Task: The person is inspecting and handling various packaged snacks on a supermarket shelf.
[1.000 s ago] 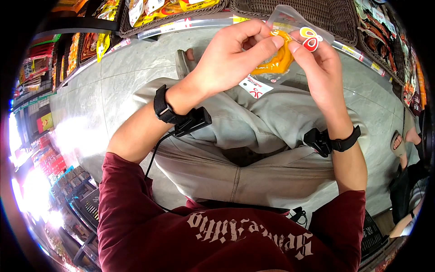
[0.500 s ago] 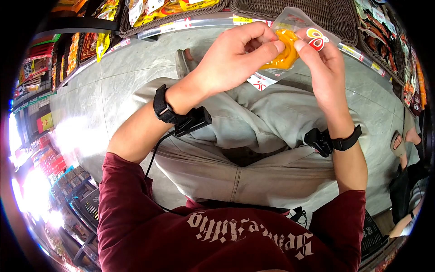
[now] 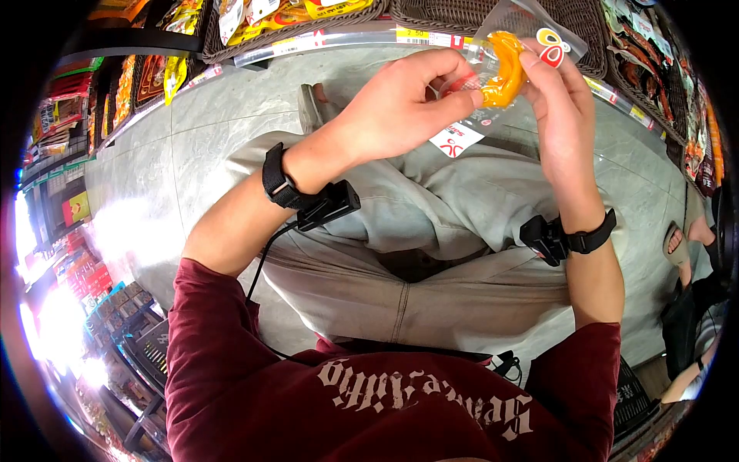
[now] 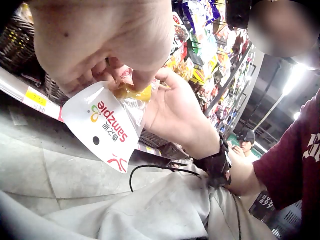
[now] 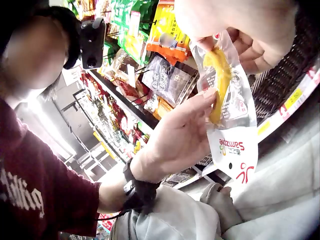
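Observation:
Both hands hold a clear plastic snack pouch up in front of the knees. Inside it lies a glossy, curved yellow-orange food piece. My left hand pinches the pouch's left side between thumb and curled fingers, the thumb beside the food. My right hand grips the opposite side, its thumb near the food's upper part and a red-and-yellow printed logo. At the pouch's lower end is a white panel printed "Samzpie", which faces the camera in the left wrist view. Some fingertips are hidden behind the pouch.
Beyond the hands, a brown wicker basket sits on a low shelf with price tags along its edge. Another basket holds yellow snack packets. Hanging packets line the shelving. Another person's sandalled foot stands at the right.
The pouch has shifted right and is turned more upright. The food in it went from a bunched shape to a longer curve. My left thumb now lies lower along it; both hands moved slightly right.

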{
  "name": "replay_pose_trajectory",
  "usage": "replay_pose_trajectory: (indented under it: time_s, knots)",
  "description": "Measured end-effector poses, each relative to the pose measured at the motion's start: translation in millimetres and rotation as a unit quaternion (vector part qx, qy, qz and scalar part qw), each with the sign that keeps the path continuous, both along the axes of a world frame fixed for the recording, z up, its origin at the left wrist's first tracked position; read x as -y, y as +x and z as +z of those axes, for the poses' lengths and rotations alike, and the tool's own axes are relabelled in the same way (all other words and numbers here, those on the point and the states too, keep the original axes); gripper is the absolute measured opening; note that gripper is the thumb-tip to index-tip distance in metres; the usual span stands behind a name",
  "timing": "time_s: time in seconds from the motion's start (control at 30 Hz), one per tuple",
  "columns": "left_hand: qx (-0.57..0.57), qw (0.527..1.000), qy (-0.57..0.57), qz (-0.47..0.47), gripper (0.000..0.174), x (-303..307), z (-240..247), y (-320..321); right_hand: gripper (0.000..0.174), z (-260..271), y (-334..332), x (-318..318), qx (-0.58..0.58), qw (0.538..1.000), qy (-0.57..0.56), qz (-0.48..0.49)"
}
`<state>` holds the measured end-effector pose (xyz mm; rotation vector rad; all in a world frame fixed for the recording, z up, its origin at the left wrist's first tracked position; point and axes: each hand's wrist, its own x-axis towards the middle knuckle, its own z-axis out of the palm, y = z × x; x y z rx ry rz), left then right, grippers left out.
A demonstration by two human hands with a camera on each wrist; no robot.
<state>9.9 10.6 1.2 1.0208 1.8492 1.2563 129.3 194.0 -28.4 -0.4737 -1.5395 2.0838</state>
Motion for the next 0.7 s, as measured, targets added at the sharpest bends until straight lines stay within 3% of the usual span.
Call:
replay_pose_trajectory:
  time_s: [0.23,0.37,0.5,0.6,0.67,0.7]
  knots:
    - [0.036,0.999,0.022,0.02,0.019,1,-9,-2,0.035,-1,1,-2,0.039,0.998,0.031,0.046]
    - [0.031,0.996,0.071,0.038,0.02,-1,-15,-9,0.031,6,0,6,0.009,0.995,0.026,0.092]
    - [0.026,0.997,0.069,0.034,0.021,0,-12,-8,0.031,5,-2,7,0.013,0.994,0.06,0.092]
    - [0.033,0.998,0.002,0.061,0.021,-2,2,-4,0.031,1,-1,6,0.017,0.995,0.073,0.07]
    - [0.094,0.985,0.119,0.08,0.021,-4,-6,-5,0.035,-1,0,2,0.031,0.99,0.108,0.083]
    - [0.095,0.985,0.119,0.08,0.021,-4,-6,-6,0.034,0,1,1,0.029,0.991,0.108,0.077]
